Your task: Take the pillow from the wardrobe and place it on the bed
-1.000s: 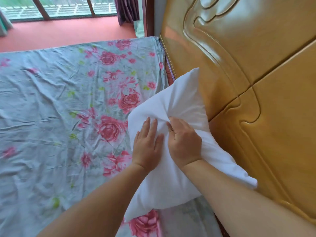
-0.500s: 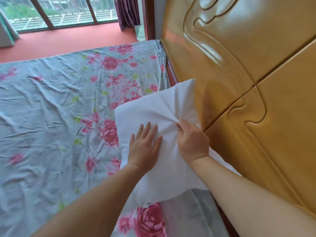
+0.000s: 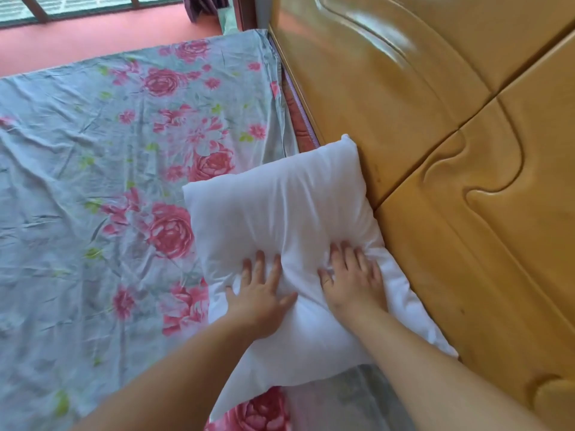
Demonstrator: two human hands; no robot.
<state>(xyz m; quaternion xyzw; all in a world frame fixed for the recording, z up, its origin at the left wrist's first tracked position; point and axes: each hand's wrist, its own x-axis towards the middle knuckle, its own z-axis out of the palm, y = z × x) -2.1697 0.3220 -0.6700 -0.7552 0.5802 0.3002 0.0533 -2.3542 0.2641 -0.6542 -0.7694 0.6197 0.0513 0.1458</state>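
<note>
A white pillow [image 3: 280, 197] lies flat on the bed [image 3: 93, 181], whose grey-blue sheet carries pink roses. The pillow's right edge touches the wooden headboard [image 3: 435, 150]. My left hand [image 3: 259, 293] rests palm down on the pillow's near left part, fingers spread. My right hand [image 3: 351, 281] presses flat on its near right part, and the fabric creases around the fingers. Neither hand has fabric closed in it.
The glossy carved headboard fills the right side. Beyond the bed's far edge are a red floor [image 3: 109, 35], a window with a brown frame [image 3: 77, 7] and a dark curtain [image 3: 205, 7]. The wrinkled sheet stretches wide to the left.
The pillow came down from a raised tilt against the headboard to lying flat on the sheet. Both hands went from pinching its fabric to pressing flat on it.
</note>
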